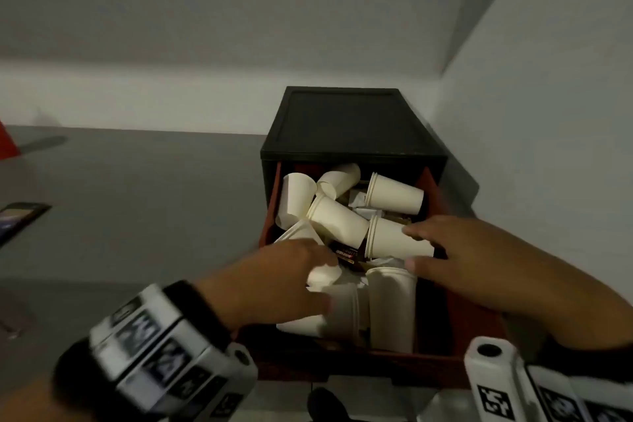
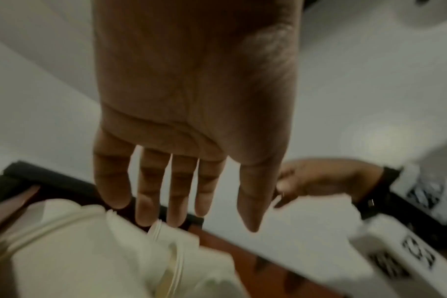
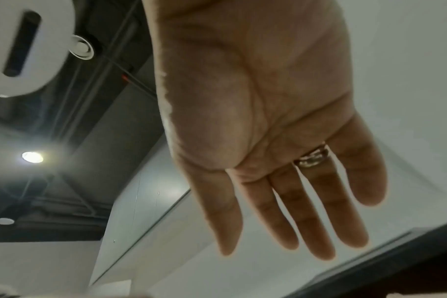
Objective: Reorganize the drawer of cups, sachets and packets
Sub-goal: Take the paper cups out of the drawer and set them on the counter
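While the pulled-out red drawer (image 1: 442,205) sits before me, half out of its black cabinet (image 1: 346,120) in the corner, its load is a loose heap: white paper cups (image 1: 337,221) lie on their sides at every angle, a dark brown sachet (image 1: 347,253) shows between them, and what look like white packets (image 1: 358,199) peek out further back. My left hand (image 1: 284,279) reaches in over the near cups with fingers straight and spread, grasping nothing; the left wrist view shows its fingertips (image 2: 147,211) just above a cup rim. My right hand (image 1: 455,250) is likewise flat and relaxed, its fingers resting on a cup lying on its side (image 1: 394,241), not wrapped round it. I judge the sorting barely begun. Thin paper cups crush easily, so pressing down with a flat palm could dent them, and dragging one from the tangle could tip its neighbours over the drawer's low sides or bury the sachets beneath.
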Demonstrator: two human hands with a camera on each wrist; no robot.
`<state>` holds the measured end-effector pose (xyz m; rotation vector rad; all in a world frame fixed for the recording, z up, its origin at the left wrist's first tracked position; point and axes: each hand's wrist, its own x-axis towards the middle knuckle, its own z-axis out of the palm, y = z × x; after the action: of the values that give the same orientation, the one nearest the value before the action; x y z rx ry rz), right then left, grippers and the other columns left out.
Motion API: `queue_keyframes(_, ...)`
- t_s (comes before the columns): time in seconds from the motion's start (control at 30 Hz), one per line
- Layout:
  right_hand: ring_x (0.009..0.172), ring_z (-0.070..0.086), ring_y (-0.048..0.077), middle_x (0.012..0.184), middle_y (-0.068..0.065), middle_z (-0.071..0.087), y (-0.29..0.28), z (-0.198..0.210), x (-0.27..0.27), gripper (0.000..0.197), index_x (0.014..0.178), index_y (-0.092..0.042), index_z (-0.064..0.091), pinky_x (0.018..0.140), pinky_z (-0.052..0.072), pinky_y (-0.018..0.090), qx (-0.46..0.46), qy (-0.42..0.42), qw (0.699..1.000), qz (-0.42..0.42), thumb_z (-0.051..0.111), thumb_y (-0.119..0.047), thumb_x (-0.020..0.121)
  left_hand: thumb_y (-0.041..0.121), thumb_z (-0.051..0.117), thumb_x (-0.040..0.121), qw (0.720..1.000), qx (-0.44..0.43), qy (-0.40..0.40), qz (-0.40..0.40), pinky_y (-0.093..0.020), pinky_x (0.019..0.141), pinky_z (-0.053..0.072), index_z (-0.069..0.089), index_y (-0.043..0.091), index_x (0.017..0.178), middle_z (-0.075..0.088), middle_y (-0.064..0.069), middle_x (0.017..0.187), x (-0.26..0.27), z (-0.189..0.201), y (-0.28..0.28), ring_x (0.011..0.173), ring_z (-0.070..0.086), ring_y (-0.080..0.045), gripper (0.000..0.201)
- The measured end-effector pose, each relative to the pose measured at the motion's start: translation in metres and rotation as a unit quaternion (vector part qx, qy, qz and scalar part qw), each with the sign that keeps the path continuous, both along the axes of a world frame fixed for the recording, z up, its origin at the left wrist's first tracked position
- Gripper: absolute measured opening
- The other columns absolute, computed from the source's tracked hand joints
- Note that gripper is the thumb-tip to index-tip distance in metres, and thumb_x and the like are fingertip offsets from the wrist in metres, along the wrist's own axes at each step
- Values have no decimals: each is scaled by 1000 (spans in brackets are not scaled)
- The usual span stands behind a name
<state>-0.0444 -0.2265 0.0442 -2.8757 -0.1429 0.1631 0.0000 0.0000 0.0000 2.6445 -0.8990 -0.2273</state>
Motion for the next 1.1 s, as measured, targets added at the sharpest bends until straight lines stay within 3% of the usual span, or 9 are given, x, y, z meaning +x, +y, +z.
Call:
queue_keyframes(0.07, 102, 44, 1, 135, -11, 46, 1, 0, 7, 56, 141, -29, 38, 84, 38, 18, 19, 19, 1000, -2, 52, -46, 89, 42, 60, 86, 991, 119, 58, -17, -27, 102, 39, 40, 25, 138, 45, 5, 138, 6, -7, -10, 125, 45, -13, 58)
queue_keyframes(0.13, 99, 44, 0, 134, -10, 48, 1, 0, 11, 55, 140, -27, 41, 78, 38, 16, 34, 21, 999, -7, 54, -44, 89, 37, 63, 87, 977, 194, 76, -36, -33, 99, 42, 44, 17, 135, 51, -4, 133, 12, -14, -17, 119, 50, -20, 55)
queue_keyframes(0.4, 110, 51, 5, 132, -8, 51, -3, -9, 14, 51, 138, -25, 44, 85, 38, 18, 133, 1, 990, -37, 57, -34, 89, 31, 71, 82, 963, 245, 99, -61, -23, 76, 43, 42, 14, 133, 61, -4, 119, 26, -40, -36, 104, 61, -18, 61)
queue_keyframes(0.5, 104, 51, 0, 129, -10, 53, -7, -11, 14, 49, 137, -25, 45, 77, 40, 9, 206, -27, 977, -50, 58, -28, 90, 36, 74, 77, 967, 226, 95, -66, -22, 78, 42, 36, 17, 136, 58, -2, 122, 30, -25, -36, 105, 58, -16, 73)
queue_keyframes(0.6, 106, 51, -3, 127, -17, 49, -15, -12, 10, 58, 141, -30, 37, 68, 40, 6, 302, -65, 948, -75, 60, -29, 88, 43, 75, 71, 986, 155, 53, -37, -26, 85, 48, 33, 27, 133, 55, 4, 121, 34, 11, -31, 100, 53, -11, 77)
queue_keyframes(0.73, 99, 51, -11, 128, -16, 50, -27, -7, 7, 84, 143, -29, 33, 77, 39, 10, 476, -113, 866, -104, 66, -48, 69, 44, 77, 61, 996, -85, -12, 29, -22, 74, 46, 43, 23, 119, 58, 8, 104, 36, 62, -35, 86, 55, -6, 70)
queue_keyframes(0.87, 118, 55, 15, 129, -3, 58, -24, -2, 13, 124, 140, -20, 41, 104, 41, 41, 591, -88, 800, -53, 76, -75, 36, 52, 75, 50, 942, -329, 61, 29, -38, 85, 54, 49, 18, 119, 63, 1, 110, 31, 88, -53, 99, 63, -15, 81)
queue_keyframes(0.93, 119, 56, 22, 126, 4, 60, -17, 4, 17, 118, 135, -18, 46, 102, 42, 46, 631, -69, 772, -5, 80, -71, 35, 53, 76, 52, 918, -384, 97, 9, -43, 86, 54, 48, 20, 125, 64, 1, 115, 24, 91, -66, 104, 63, -18, 84)
queue_keyframes(1.1, 82, 70, 17, 87, 1, 72, -15, 28, 20, 72, 104, -19, 63, 62, 56, 31, 677, -120, 725, 45, 87, -36, 38, 39, 76, 68, 915, -386, 111, -34, -34, 86, 54, 54, 21, 124, 66, 4, 112, 6, 89, -92, 102, 64, -12, 63)
